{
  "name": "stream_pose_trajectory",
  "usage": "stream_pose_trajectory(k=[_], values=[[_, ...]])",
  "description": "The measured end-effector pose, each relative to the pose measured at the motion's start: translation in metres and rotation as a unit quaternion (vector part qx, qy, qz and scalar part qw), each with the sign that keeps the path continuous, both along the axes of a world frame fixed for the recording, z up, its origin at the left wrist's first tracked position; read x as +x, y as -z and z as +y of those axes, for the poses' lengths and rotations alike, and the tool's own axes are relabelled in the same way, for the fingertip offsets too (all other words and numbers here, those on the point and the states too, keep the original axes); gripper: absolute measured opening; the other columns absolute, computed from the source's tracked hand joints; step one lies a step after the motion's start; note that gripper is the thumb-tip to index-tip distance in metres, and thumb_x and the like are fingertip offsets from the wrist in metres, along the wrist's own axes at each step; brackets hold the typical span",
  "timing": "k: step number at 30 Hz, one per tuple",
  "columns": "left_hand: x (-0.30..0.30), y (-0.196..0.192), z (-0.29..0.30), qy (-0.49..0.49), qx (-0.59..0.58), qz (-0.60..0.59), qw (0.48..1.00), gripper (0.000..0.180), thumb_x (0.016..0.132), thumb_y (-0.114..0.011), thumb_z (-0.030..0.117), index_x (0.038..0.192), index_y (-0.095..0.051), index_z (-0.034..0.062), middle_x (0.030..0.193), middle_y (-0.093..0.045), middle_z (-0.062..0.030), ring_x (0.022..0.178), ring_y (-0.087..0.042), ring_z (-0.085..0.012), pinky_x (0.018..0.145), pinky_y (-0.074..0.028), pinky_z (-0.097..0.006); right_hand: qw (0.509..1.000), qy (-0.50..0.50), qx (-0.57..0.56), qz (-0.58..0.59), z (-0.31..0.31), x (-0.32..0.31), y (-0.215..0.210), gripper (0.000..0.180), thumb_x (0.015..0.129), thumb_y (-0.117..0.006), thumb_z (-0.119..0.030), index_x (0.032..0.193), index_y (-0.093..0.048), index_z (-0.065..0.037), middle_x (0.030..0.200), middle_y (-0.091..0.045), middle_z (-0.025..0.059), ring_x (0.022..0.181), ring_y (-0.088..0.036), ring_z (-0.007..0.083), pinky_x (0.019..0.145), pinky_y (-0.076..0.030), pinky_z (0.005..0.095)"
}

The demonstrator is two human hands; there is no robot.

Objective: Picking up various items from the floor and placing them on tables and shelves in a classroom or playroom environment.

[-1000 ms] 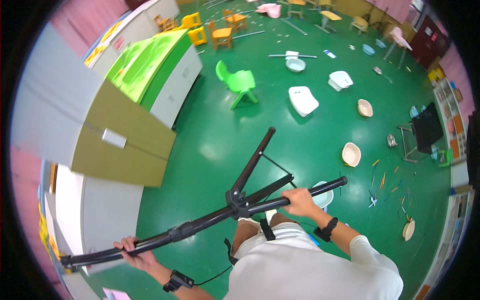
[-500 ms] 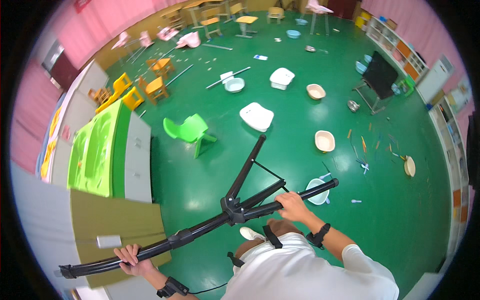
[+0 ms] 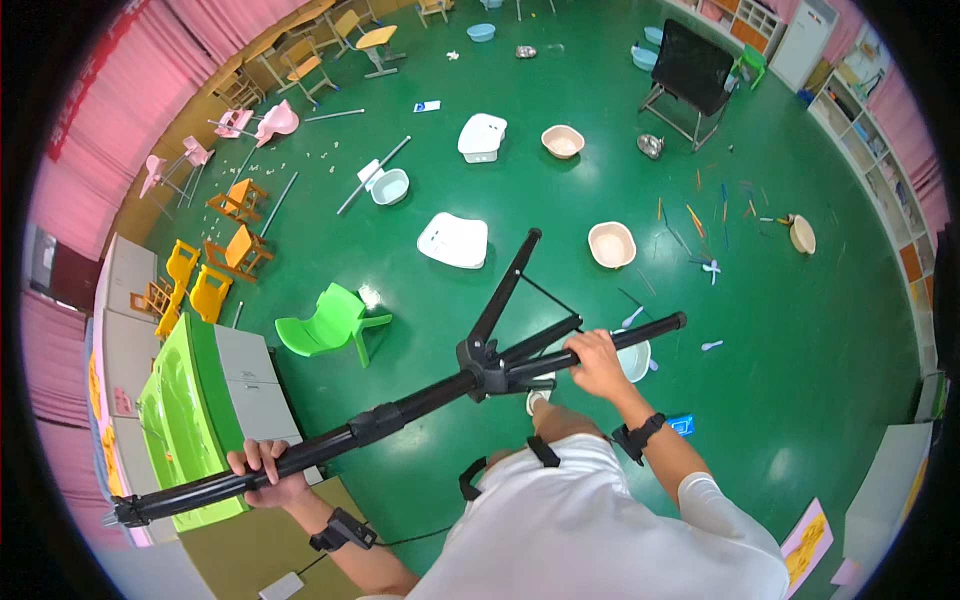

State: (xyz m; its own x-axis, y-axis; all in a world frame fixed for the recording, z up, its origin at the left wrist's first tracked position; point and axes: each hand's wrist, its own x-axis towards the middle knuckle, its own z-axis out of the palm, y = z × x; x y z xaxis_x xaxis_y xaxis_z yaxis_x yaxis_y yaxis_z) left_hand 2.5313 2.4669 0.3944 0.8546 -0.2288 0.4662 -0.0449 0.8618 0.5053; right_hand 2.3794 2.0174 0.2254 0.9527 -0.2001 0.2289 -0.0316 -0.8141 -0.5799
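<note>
Fingers of left hand [image 3: 268,468] curl tight around black tripod [image 3: 480,368], low on its central pole, near the green cabinet [image 3: 185,420]. Right hand [image 3: 598,362] wraps one spread leg near mid-length. Tripod held roughly level, chest-high over green floor [image 3: 800,330], legs splayed forward. Green chair [image 3: 325,322] tipped over just beyond; white basin [image 3: 455,240] and beige bowl [image 3: 612,243] farther off.

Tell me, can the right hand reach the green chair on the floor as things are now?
Probably not. The right hand grips a leg of the black tripod, and the left hand grips its column. The tipped green chair lies on the floor beyond the tripod, toward the left side.
</note>
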Motion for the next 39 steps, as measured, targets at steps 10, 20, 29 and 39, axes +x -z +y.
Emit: stream_pose_trajectory(k=[10,20,29,39], values=[[0.158,-0.029,-0.176,-0.057,-0.05,0.0,0.997,0.032,0.081,-0.064,0.017,0.063,-0.038,0.0156,0.047,-0.037,0.0057,0.043,-0.036,-0.0058,0.058,-0.034,-0.024,0.999,0.031,0.004,-0.013,-0.137,0.14,0.002,0.029,0.058,-0.059,0.001,0.086,-0.056,-0.004,0.083,-0.057,0.0123,0.086,-0.054,0.031,0.082,-0.037,0.0414],[0.357,-0.01,-0.341,-0.065,-0.069,0.028,0.995,0.028,0.086,-0.053,0.016,0.065,-0.035,0.0142,0.05,-0.034,0.0035,0.046,-0.032,-0.008,0.057,-0.029,-0.025,0.997,0.068,-0.046,0.007,-0.305,0.338,0.001,0.033,0.063,-0.057,0.007,0.094,-0.056,-0.003,0.089,-0.056,0.0139,0.098,-0.053,0.0319,0.109,-0.027,0.0473],[0.567,-0.038,-0.541,-0.161,0.006,0.05,0.986,0.02,0.083,-0.049,0.015,0.068,-0.038,0.0098,0.056,-0.034,-0.0009,0.052,-0.033,-0.0115,0.06,-0.029,-0.028,0.971,0.236,-0.02,-0.02,-0.474,0.463,-0.054,0.037,0.07,-0.065,-0.002,0.106,-0.055,-0.001,0.112,-0.055,0.0169,0.109,-0.05,0.0354,0.099,-0.038,0.041],[0.747,-0.03,-0.768,-0.238,0.158,-0.089,0.954,0.012,0.08,-0.052,0.01,0.072,-0.045,0.0068,0.06,-0.038,-0.0022,0.055,-0.036,-0.0127,0.059,-0.032,-0.027,0.926,0.361,0.114,0.016,-0.671,0.522,0.03,0.009,0.076,-0.06,-0.002,0.083,-0.056,0.001,0.083,-0.057,0.0161,0.078,-0.059,0.0321,0.069,-0.048,0.0378]])
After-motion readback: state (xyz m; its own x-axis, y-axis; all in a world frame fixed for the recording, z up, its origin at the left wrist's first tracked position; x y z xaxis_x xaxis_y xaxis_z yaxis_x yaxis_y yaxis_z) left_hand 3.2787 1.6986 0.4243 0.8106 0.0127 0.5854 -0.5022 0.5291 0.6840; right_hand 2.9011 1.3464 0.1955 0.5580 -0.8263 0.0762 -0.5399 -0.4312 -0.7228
